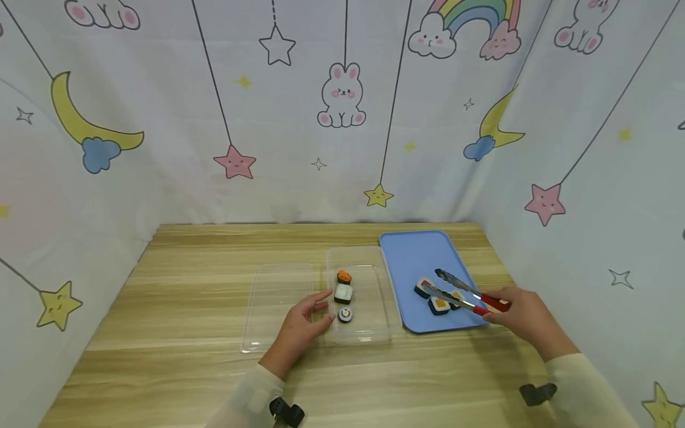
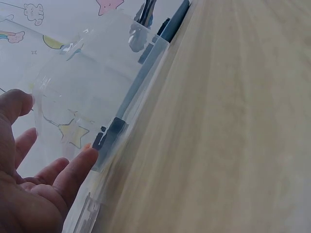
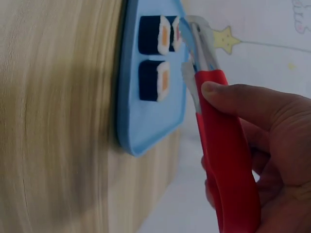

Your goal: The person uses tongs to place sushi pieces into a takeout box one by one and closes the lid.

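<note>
Beside the left wall of a clear plastic box point(image 1: 370, 300) is my left hand point(image 1: 299, 324), its fingers loosely extended and fingertips right at the rim. Along that side of the box sit an orange-topped sushi piece point(image 1: 344, 277), a white-topped one point(image 1: 343, 294) and a round sushi roll point(image 1: 345, 314). My right hand point(image 1: 521, 315) grips metal tongs with red handles point(image 3: 226, 145), thumb on the upper handle. The tongs' tips are spread over toy sushi rolls point(image 1: 439, 306) on the blue tray point(image 1: 420, 252), with nothing held between them.
A flat clear lid point(image 1: 278, 306) lies on the wooden table point(image 1: 187, 297) left of the box. The blue tray stands close along the box's right side. Printed white curtains point(image 1: 289, 196) hang behind and on both sides of the table.
</note>
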The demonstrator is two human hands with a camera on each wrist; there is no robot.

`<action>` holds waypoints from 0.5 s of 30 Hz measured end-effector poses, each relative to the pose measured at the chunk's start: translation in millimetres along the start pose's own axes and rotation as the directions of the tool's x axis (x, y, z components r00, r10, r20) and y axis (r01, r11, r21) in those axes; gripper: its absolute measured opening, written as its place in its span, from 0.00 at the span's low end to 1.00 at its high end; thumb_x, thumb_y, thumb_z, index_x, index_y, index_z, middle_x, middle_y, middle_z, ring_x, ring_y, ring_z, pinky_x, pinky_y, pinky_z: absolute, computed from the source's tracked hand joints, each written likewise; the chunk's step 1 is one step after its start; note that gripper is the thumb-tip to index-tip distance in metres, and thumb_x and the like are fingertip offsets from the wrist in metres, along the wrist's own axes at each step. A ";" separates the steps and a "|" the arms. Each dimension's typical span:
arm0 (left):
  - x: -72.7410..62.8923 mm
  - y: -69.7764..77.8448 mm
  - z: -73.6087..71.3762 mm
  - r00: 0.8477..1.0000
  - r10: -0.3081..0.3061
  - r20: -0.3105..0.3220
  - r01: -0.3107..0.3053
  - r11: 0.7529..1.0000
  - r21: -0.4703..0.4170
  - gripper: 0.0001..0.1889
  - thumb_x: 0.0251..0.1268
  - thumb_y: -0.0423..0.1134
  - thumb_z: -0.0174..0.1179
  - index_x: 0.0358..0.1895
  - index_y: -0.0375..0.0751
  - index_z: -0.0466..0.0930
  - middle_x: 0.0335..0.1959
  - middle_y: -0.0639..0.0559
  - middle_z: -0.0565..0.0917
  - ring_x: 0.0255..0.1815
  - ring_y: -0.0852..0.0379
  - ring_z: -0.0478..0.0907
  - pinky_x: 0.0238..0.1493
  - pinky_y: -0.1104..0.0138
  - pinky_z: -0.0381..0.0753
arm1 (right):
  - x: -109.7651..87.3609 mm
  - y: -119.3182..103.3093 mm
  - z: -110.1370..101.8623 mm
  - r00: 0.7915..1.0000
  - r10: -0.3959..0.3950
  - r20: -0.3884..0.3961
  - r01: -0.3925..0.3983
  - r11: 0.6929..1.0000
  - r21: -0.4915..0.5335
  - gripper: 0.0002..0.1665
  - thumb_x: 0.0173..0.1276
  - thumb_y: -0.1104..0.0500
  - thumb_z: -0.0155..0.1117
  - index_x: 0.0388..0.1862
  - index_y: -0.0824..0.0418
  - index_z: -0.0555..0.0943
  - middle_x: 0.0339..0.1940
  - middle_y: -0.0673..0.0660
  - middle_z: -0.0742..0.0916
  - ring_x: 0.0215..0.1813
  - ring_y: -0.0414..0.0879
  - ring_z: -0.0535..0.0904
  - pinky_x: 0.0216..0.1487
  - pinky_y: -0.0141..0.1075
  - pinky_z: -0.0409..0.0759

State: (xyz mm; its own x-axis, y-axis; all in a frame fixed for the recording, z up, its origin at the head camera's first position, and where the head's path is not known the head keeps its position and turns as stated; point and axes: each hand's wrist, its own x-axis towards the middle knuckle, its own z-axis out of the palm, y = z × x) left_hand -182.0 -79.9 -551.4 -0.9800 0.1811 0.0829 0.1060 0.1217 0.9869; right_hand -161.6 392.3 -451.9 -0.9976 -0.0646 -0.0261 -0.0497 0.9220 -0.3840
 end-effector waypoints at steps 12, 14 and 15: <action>1.5 -2.0 0.1 1.000 -0.010 0.014 0.010 1.000 0.020 0.28 0.66 0.35 0.72 0.69 0.46 0.80 0.70 0.45 0.77 0.65 0.44 0.80 0.69 0.43 0.72 | 5.8 -6.4 9.4 0.999 -0.038 0.004 0.038 0.999 -0.024 0.26 0.57 0.54 0.83 0.53 0.64 0.89 0.46 0.62 0.90 0.43 0.53 0.82 0.39 0.44 0.80; 1.7 -2.3 0.0 1.000 -0.008 0.012 0.008 1.000 0.022 0.27 0.66 0.35 0.72 0.69 0.47 0.80 0.70 0.45 0.77 0.65 0.44 0.80 0.68 0.43 0.73 | 6.1 -6.9 10.3 0.999 -0.042 -0.004 0.042 0.999 -0.026 0.26 0.57 0.54 0.83 0.53 0.64 0.90 0.46 0.62 0.90 0.43 0.53 0.83 0.39 0.44 0.81; 1.7 -2.2 -0.1 1.000 -0.008 0.010 0.008 1.000 0.024 0.27 0.66 0.35 0.72 0.69 0.47 0.80 0.70 0.45 0.77 0.65 0.44 0.80 0.68 0.43 0.73 | 6.2 -7.0 10.1 0.999 -0.047 -0.005 0.047 0.999 -0.025 0.26 0.57 0.54 0.83 0.53 0.64 0.90 0.46 0.62 0.90 0.42 0.53 0.83 0.39 0.44 0.81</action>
State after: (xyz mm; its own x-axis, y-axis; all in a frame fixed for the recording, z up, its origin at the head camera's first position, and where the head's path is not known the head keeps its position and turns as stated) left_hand -183.8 -79.9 -553.4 -0.9790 0.1903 0.0734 0.1021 0.1461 0.9840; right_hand -166.9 381.6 -458.6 -0.9944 -0.1058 -0.0037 -0.0973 0.9272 -0.3618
